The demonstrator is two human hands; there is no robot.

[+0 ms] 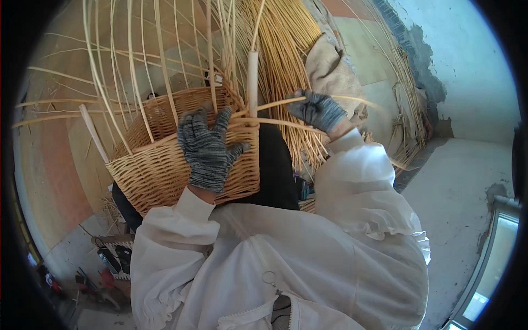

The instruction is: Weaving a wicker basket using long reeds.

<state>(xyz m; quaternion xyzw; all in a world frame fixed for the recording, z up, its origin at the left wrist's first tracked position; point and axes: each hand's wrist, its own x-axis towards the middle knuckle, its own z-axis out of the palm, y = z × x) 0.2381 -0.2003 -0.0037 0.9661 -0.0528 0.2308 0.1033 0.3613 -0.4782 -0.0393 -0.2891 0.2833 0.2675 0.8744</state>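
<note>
A half-woven wicker basket (148,179) rests on my lap, its long upright stakes (163,60) fanning out from the rim. Thicker pale posts stand at its corners, one a corner post (253,82) on the right. Gloved in grey, my left hand (206,146) lies spread over the near wall, fingertips at the rim beside a stake. To the right of the basket, my right hand (317,110), in a matching glove, is closed on a wicker rod (280,103) that runs left to the rim at the corner post. Another rod (291,125) sticks out below it.
A large bundle of wicker rods (283,38) lies beyond the basket, with a beige cloth (334,69) beside it. More loose rods (404,104) lie along the wall at the right. Long stakes also reach out to the left. Tools (113,258) sit at the lower left.
</note>
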